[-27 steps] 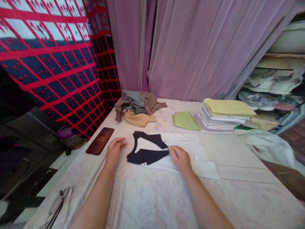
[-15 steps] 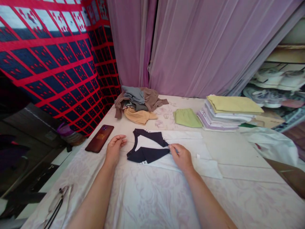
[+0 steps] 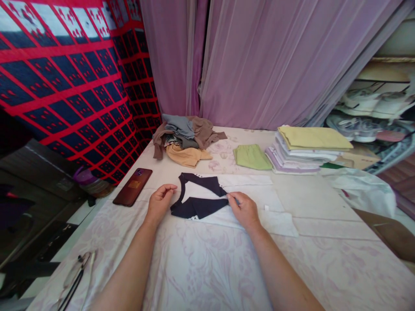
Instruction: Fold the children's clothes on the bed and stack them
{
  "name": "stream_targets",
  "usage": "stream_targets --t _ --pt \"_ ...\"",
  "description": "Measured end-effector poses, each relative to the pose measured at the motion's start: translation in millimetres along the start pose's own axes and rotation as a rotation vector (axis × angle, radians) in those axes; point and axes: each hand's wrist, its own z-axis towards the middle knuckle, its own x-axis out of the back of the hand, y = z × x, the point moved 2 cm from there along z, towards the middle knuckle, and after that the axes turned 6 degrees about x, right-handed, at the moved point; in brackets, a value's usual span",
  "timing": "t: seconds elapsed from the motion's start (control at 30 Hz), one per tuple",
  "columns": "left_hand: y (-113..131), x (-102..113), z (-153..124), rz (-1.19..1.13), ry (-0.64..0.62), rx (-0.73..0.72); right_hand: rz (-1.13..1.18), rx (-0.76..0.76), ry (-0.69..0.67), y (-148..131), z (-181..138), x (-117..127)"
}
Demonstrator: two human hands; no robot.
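Note:
A white shirt (image 3: 272, 199) with black sleeves and a black neckband lies on the table before me. Its neckband end points left, and the black sleeves (image 3: 201, 207) lie folded inward over the white body. My right hand (image 3: 244, 210) pinches the tip of the black part at the shirt's middle between thumb and fingers. At the neckband end, my left hand (image 3: 161, 202) hovers with loosely bent fingers, close beside the black edge. Nothing shows in that hand.
On the floral-covered table (image 3: 201, 268) are a phone (image 3: 132, 187), glasses (image 3: 76, 276), a heap of clothes (image 3: 188, 138), a green folded garment (image 3: 252, 157) and a folded stack (image 3: 301, 151). Behind hangs a purple curtain (image 3: 275, 65); shoes (image 3: 366, 103) stand on shelves at right.
My left hand has moved right, nearer to the neckband. The right hand keeps its pinch on the black tip. The view has shifted slightly.

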Motion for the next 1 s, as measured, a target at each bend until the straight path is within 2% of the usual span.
stream_targets --t 0.53,0.73,0.9,1.0 --pt "-3.5 1.8 1.7 0.03 -0.012 -0.013 0.044 0.026 0.019 -3.4 0.5 -0.8" --pt "-1.5 1.8 1.0 0.031 -0.013 -0.006 -0.002 0.035 -0.022 -6.4 1.4 0.1" --pt "0.2 1.3 0.0 0.018 -0.014 -0.008 0.119 -0.081 0.08 9.0 0.3 3.5" --pt "-1.9 1.1 0.3 0.044 -0.016 -0.023 0.216 -0.106 0.078 17.0 -0.2 4.1"
